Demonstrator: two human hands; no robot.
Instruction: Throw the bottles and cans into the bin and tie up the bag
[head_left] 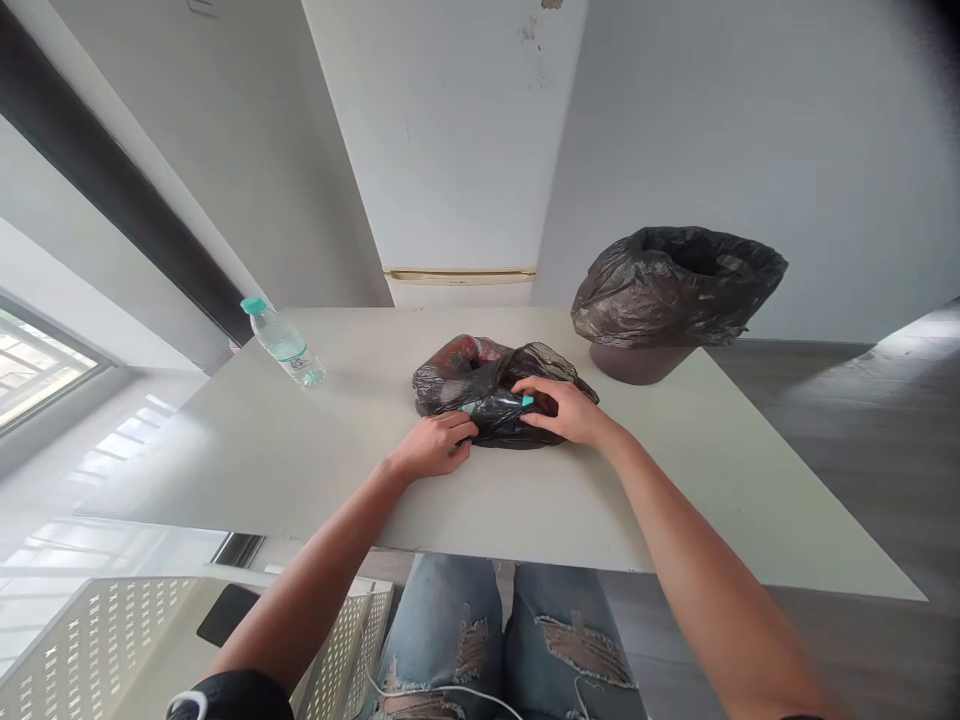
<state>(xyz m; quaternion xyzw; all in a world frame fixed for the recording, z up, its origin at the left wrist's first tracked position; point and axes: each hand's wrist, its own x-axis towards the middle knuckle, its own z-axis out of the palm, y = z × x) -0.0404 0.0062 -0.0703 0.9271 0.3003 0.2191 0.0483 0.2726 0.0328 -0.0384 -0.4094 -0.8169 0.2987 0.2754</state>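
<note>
A black plastic garbage bag (510, 365) lies bunched in the middle of the white table, with reddish contents showing through its upper left part. My left hand (435, 444) has its fingers closed on the bag's near left edge. On the bag's right side, my right hand (564, 408) grips the plastic, thumb and fingers bent around a fold. A small teal piece (528, 400) shows by the right fingertips; what it belongs to is mostly hidden by the bag.
A clear water bottle (285, 345) with a teal cap stands at the table's (300, 470) back left. At the back right is a brown bin (641, 365) lined with a black bag. A white perforated basket (105, 630) holding a dark flat object sits below left. A refrigerator (450, 140) stands behind.
</note>
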